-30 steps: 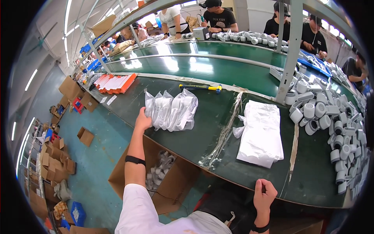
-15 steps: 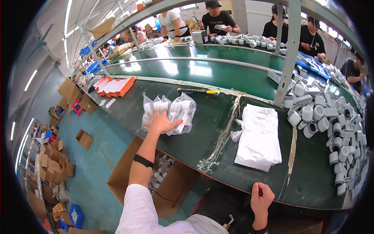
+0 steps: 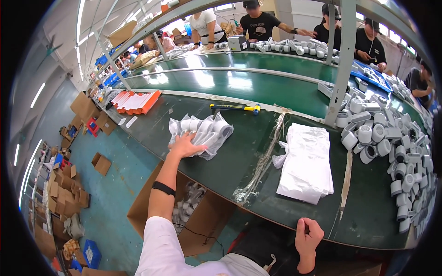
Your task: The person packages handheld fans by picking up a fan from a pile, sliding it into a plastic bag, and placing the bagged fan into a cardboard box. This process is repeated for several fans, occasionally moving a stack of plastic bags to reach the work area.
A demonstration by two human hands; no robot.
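Note:
Several light-grey plastic parts with round heads and handles lie side by side in clear plastic bags [image 3: 209, 132] on the dark green table. My left hand [image 3: 186, 146] is closed over their near handle ends, thumb out to the right; the bags partly hide its fingertips. My right hand [image 3: 308, 236] hovers by the table's front edge, fingers curled in, with nothing visible in it. Nearest to that hand lies a stack of white plastic bags [image 3: 305, 163], flat on the table.
A yellow-and-black hammer [image 3: 235, 108] lies behind the bagged parts. Orange-and-white flat pieces [image 3: 136, 101] are at the far left. Loose grey parts [image 3: 382, 133] pile up at right, beside a metal post [image 3: 341, 69]. An open carton [image 3: 207, 227] with more parts stands below the table edge. Co-workers sit opposite.
My left hand has drawn slightly nearer and its spread fingers have come together over the handle ends. The bagged parts have turned and bunched up. My right hand is almost still.

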